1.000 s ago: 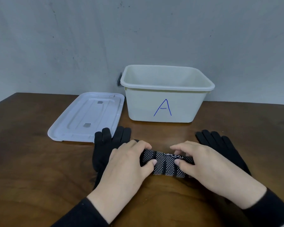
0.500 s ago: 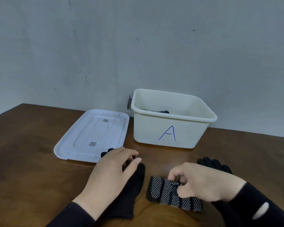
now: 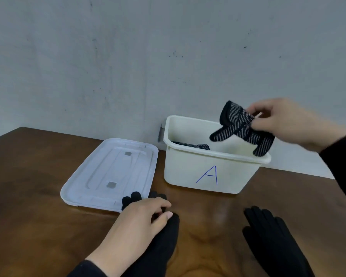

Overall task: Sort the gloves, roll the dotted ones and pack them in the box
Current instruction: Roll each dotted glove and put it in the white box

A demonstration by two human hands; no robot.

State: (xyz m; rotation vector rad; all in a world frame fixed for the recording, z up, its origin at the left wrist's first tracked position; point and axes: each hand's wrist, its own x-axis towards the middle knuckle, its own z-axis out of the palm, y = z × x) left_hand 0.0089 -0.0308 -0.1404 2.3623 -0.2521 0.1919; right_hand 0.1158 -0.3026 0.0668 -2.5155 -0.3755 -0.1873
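Our right hand pinches the dotted glove over the box, and honestly the roll looks loose, with ends flopping out. If we let go like this it'll probably unroll, or snag on the near rim and hang outside. Another dotted one sits inside already. Our left hand rests on a plain glove, fingers loosely bent. The second plain glove and the lid lie on a brown wooden table against a scuffed grey wall.
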